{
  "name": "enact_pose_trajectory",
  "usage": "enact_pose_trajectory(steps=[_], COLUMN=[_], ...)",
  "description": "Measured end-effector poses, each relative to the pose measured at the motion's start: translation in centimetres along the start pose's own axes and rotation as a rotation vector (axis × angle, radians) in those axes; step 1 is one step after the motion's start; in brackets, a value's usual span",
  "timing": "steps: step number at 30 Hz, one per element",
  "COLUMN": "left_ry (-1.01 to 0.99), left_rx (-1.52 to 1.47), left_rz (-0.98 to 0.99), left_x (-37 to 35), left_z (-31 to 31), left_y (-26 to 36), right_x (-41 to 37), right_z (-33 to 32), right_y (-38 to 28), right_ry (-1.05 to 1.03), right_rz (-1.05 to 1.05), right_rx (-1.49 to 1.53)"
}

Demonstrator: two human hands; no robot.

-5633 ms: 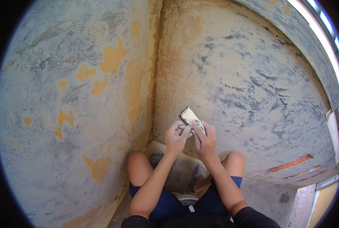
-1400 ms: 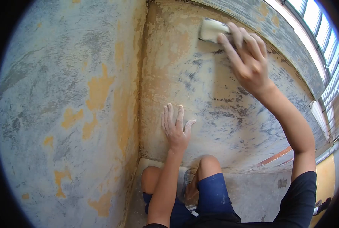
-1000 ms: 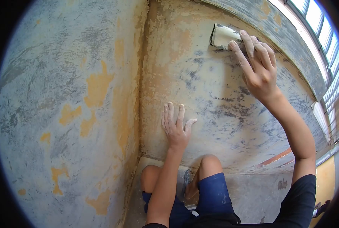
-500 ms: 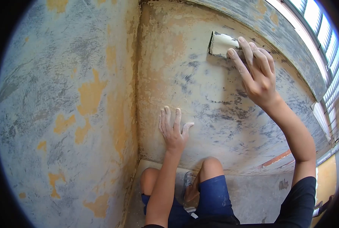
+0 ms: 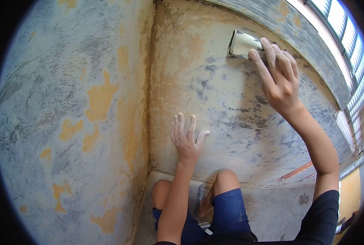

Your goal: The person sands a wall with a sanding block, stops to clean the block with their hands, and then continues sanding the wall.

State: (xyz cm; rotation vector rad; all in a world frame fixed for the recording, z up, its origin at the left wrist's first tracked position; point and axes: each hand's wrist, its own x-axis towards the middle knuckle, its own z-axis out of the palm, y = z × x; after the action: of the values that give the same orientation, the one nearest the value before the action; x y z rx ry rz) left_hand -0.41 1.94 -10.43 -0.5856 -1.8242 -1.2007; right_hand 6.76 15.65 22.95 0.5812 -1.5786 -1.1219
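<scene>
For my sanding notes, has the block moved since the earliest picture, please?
Yes: the block went up the wall, from near the floor to high under the window.

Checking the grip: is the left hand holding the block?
No, the left hand lies flat and empty on the wall, while the right hand presses the block higher up.

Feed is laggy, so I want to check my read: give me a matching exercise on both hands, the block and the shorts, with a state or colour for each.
1 left hand
2 right hand
3 block
4 shorts

a blue
b whitish rectangle, high up
c flat on the wall
d pressing the block

Pairs: 1-c, 2-d, 3-b, 4-a
</scene>
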Motion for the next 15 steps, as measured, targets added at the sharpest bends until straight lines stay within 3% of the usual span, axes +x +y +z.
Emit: enact_pose_trajectory(steps=[8,15], left_ry=[0.023,0.014], left_rx=[-0.012,0.0], left_rz=[0.0,0.014], left_x=[0.0,0.0], left_z=[0.2,0.1], left_y=[0.1,-0.1], right_x=[8.9,-0.9], right_z=[4.2,-0.8], right_y=[-3.1,-0.6], right_ry=[0.119,-0.025], right_rz=[-0.013,0.021], right_rx=[0.004,0.009])
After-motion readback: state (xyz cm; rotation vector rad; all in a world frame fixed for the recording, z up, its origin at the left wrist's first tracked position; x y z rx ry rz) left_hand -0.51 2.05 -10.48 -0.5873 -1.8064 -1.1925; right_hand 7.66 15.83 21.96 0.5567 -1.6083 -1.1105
